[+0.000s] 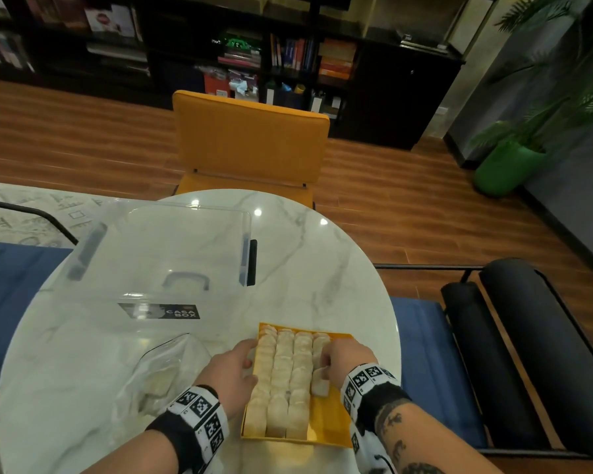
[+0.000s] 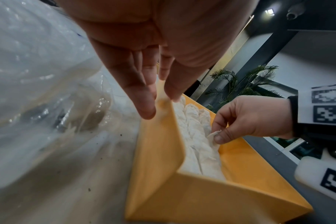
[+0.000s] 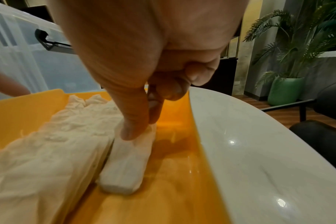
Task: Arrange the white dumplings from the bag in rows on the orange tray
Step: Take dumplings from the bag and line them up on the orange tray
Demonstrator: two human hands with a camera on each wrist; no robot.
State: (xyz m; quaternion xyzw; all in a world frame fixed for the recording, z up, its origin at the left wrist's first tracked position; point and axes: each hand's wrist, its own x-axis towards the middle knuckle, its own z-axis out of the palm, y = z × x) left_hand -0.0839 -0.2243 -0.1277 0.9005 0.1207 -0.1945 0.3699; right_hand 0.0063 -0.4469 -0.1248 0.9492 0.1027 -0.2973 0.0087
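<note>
The orange tray (image 1: pixel 329 419) lies at the table's near edge. White dumplings (image 1: pixel 283 374) fill three rows from its left wall, and a fourth row runs down from the far end. My right hand (image 1: pixel 326 369) pinches the top of one dumpling (image 3: pixel 126 163) with thumb and forefinger. This dumpling stands on the tray floor (image 3: pixel 182 151) at the near end of the fourth row. My left hand (image 2: pixel 161 103) holds the tray's left wall (image 2: pixel 159 151), thumb inside and fingers outside. The clear plastic bag (image 1: pixel 158 374) lies left of the tray with a few dumplings inside.
A clear lidded storage box (image 1: pixel 158 254) stands on the round marble table (image 1: pixel 339 268) behind the bag. An orange chair (image 1: pixel 250 142) is at the far side, a black chair (image 1: pixel 514 336) to the right. The tray's right near part is bare.
</note>
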